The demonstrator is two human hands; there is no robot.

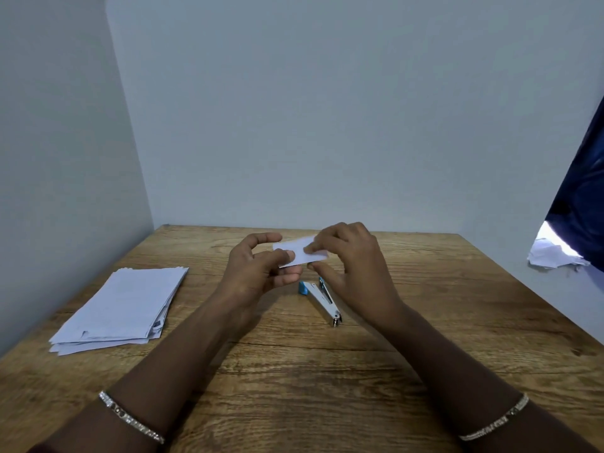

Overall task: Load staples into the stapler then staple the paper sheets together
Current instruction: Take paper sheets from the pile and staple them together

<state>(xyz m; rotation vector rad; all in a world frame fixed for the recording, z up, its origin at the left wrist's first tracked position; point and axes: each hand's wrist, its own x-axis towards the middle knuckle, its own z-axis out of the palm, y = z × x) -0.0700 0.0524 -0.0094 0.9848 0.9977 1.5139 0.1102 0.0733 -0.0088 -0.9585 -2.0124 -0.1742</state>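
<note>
Nothing is loaded yet, I judge: my left hand and right hand pinch a small white staple box above the opened stapler, the paper sheets lying unstapled far left.

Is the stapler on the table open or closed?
Open. The stapler lies on the table with its blue top swung away from the silver base, forming a V. Neither hand touches it.

My arms are bare, with no sleeves. I wear a thin, shiny silver bracelet on my left arm and another silver bracelet on my right arm.
</note>
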